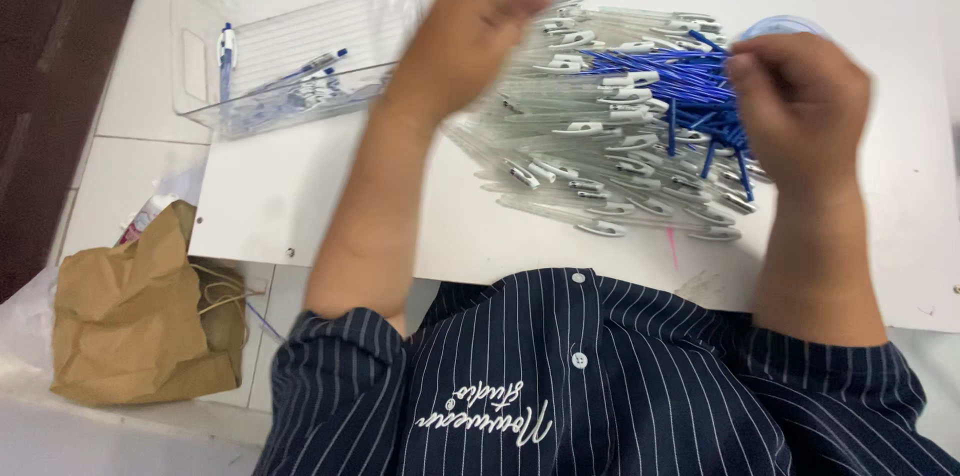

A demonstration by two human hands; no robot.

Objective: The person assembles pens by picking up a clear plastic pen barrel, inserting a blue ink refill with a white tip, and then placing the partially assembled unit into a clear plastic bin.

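- White board (pixel 300 206) lies flat on a pale tiled surface and serves as the work area; the head camera looks straight down on it.
- At the board's middle sits a heap of clear pen barrels (pixel 570 151) with white clips, fanned out and overlapping.
- On the right part of that heap lies a bunch of blue refills (pixel 670 81), touching the barrels beneath.
- The left hand (pixel 475 31) hovers over the upper left of the heap, fingers curled down; it is blurred, and a clear barrel seems pinched at its fingertips, though I cannot tell for sure.
- The right hand (pixel 800 106) is closed into a loose fist at the right end of the blue refills, gripping some of them.
- A clear plastic bin (pixel 200 16) stands at the board's upper left corner, well apart from the right hand; a few finished pens (pixel 300 86) with blue tips lie inside it.
- A crumpled brown paper bag (pixel 140 316) rests off the board at lower left.
- Dark striped sleeves (pixel 340 376) and a shirt front fill the bottom edge.
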